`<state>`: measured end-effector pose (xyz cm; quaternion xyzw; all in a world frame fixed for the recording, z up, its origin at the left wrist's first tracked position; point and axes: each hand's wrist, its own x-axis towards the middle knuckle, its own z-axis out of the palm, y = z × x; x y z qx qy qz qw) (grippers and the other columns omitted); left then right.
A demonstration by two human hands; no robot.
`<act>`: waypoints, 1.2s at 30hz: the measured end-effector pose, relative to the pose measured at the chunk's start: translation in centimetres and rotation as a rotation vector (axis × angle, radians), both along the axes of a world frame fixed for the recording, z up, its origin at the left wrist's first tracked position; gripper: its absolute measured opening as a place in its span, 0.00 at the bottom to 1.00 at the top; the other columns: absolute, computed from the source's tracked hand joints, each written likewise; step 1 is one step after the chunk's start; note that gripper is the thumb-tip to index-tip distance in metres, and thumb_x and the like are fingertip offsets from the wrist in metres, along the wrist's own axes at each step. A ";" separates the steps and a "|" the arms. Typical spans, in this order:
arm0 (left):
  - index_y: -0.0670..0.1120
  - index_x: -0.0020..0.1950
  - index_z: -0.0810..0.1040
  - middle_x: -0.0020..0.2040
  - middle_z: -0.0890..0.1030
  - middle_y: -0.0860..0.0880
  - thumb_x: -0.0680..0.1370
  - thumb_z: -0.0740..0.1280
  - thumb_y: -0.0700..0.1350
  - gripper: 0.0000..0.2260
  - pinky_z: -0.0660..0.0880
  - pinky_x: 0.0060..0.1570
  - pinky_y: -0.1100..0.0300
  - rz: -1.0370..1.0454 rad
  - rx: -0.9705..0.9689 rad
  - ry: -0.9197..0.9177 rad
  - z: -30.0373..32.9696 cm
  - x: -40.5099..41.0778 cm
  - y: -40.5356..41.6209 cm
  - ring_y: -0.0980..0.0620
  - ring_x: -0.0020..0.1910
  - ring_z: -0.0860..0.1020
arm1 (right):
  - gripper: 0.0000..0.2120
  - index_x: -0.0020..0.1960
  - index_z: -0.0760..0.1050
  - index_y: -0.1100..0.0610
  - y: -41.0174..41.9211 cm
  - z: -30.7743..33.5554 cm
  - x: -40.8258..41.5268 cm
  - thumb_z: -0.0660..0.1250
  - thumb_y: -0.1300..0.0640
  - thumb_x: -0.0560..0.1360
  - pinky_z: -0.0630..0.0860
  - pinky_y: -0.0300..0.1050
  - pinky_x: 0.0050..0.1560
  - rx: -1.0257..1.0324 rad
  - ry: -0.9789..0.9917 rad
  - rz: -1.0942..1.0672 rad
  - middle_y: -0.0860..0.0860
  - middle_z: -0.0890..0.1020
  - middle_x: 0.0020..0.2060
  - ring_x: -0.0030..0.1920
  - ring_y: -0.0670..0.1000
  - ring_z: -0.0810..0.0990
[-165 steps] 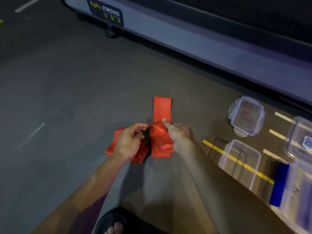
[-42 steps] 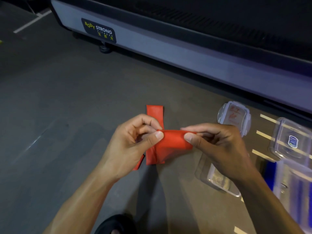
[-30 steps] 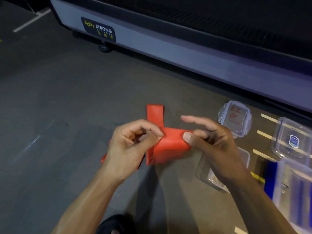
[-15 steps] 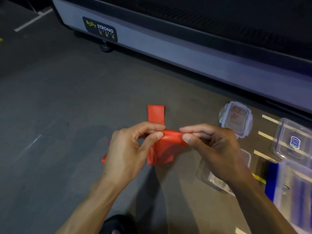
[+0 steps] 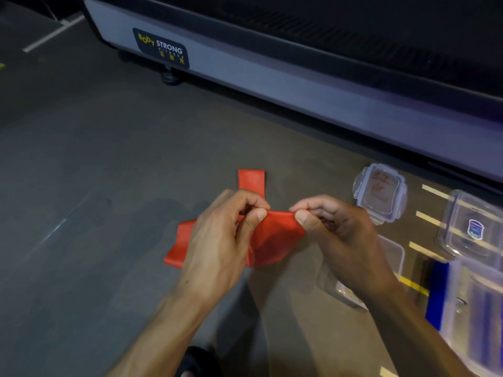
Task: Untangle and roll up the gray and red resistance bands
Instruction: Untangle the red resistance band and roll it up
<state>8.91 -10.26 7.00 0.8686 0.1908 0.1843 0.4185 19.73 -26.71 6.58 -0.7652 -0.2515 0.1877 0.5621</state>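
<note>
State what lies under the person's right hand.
Under the right hand a clear plastic container sits on the floor; the hand and wrist cover most of it, so its contents cannot be seen.

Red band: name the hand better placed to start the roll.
Left, probably. The left hand pinches the red band where its strips cross, with loose ends beside it; the right hand only pinches the fold's outer corner.

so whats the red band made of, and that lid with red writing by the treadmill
Red band: thin matte rubber or latex, judging by its soft creases where both hands pinch it. Lid: clear glossy hard plastic, probably; the floor shows through it.
</note>
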 end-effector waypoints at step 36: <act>0.55 0.58 0.80 0.52 0.77 0.60 0.84 0.60 0.54 0.10 0.63 0.61 0.70 -0.198 0.210 0.017 -2.2 -0.5 0.7 0.52 0.50 0.76 | 0.09 0.38 0.77 0.51 0.6 1.0 0.2 0.68 0.55 0.77 0.69 0.48 0.46 -0.229 0.659 -0.140 0.43 0.78 0.30 0.37 0.44 0.76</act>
